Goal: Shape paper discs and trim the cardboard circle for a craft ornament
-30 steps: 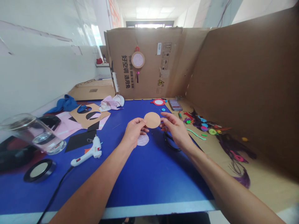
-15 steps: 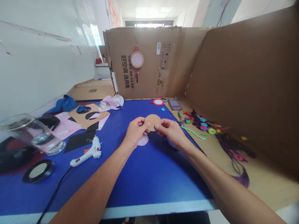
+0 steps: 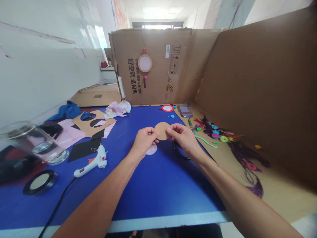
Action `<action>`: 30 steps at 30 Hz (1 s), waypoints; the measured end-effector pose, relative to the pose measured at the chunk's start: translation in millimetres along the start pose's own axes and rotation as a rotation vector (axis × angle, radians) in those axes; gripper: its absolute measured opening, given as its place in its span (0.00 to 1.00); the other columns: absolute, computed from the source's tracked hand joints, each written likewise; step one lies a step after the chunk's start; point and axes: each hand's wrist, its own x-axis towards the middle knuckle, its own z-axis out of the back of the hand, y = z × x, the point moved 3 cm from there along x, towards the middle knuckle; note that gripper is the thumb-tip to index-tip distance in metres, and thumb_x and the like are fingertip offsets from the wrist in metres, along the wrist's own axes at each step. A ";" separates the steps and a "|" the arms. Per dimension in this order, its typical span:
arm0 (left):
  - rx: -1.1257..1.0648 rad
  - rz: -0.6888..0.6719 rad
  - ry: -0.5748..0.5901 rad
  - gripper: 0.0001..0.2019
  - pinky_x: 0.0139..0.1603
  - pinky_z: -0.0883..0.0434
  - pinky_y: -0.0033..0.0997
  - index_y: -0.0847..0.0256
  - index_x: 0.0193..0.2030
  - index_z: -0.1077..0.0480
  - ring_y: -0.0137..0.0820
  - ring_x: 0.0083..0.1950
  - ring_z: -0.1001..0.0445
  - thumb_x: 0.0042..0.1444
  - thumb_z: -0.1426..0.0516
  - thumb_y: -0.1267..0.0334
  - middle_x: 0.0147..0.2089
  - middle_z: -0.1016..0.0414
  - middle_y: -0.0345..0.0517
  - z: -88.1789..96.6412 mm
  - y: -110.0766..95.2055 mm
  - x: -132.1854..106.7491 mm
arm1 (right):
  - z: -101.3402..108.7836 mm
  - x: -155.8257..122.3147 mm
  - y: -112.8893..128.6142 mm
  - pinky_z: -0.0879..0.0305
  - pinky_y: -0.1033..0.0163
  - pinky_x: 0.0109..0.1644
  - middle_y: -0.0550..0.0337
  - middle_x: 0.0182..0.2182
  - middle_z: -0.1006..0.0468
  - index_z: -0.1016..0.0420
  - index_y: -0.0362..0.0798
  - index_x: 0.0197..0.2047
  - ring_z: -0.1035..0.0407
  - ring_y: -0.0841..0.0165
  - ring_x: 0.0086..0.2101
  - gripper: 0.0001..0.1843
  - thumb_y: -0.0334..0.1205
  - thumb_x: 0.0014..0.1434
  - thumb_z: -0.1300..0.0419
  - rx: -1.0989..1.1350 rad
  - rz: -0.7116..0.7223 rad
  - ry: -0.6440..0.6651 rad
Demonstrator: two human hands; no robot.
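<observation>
A tan cardboard disc (image 3: 161,130) is held upright above the blue table (image 3: 153,185) between both hands. My left hand (image 3: 143,140) pinches its left edge, fingers curled. At the disc's right edge, my right hand (image 3: 182,137) grips with thumb and fingers. A pale pink fabric circle (image 3: 151,149) lies on the table just under my left hand. A black ring (image 3: 180,152) lies under my right hand, partly hidden.
A white glue gun (image 3: 92,162) with a black cord lies left of my arms. A glass jar (image 3: 32,142) lies on its side and a black tape roll (image 3: 39,181) rests at far left. Cardboard walls (image 3: 260,82) enclose the back and right. Colourful craft bits (image 3: 218,134) lie at right.
My right hand has moved in from open beside the disc to gripping its right edge. The disc has dropped slightly and both hands are closer together.
</observation>
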 end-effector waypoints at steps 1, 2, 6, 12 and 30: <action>-0.005 0.005 0.018 0.10 0.27 0.32 0.22 0.61 0.28 0.28 0.26 0.25 0.26 0.51 0.36 0.57 0.24 0.24 0.41 -1.6 0.8 -0.6 | -0.4 0.0 -0.6 0.39 0.63 0.32 0.63 0.26 0.25 0.24 0.48 0.32 0.35 0.70 0.27 0.22 0.57 0.50 0.26 0.001 -0.006 0.010; -0.012 0.007 0.035 0.10 0.27 0.32 0.23 0.61 0.28 0.28 0.26 0.25 0.27 0.51 0.35 0.57 0.24 0.25 0.41 -3.2 1.5 -1.2 | -1.1 0.0 -1.7 0.39 0.63 0.32 0.63 0.27 0.24 0.24 0.48 0.32 0.35 0.70 0.27 0.22 0.57 0.49 0.26 0.002 -0.016 0.025; -0.049 -0.003 0.067 0.13 0.25 0.33 0.23 0.60 0.29 0.29 0.26 0.24 0.28 0.47 0.32 0.55 0.26 0.26 0.39 -6.8 2.4 -2.9 | -4.4 0.3 -7.5 0.38 0.63 0.34 0.61 0.28 0.23 0.25 0.48 0.31 0.33 0.69 0.28 0.22 0.56 0.47 0.25 0.010 -0.045 0.069; -0.029 -0.007 0.078 0.12 0.25 0.34 0.23 0.61 0.28 0.28 0.25 0.24 0.29 0.49 0.33 0.55 0.25 0.26 0.39 -5.0 2.9 -2.5 | -5.5 0.7 -9.2 0.38 0.62 0.35 0.60 0.29 0.21 0.25 0.48 0.32 0.31 0.67 0.29 0.21 0.56 0.48 0.26 -0.007 -0.024 0.072; -0.072 0.070 0.058 0.07 0.25 0.33 0.22 0.64 0.35 0.24 0.27 0.25 0.24 0.52 0.33 0.63 0.27 0.21 0.44 -10.9 -0.5 -6.3 | -5.1 0.3 -10.8 0.34 0.62 0.37 0.60 0.30 0.21 0.25 0.49 0.33 0.29 0.67 0.30 0.23 0.57 0.48 0.25 -0.009 -0.038 0.070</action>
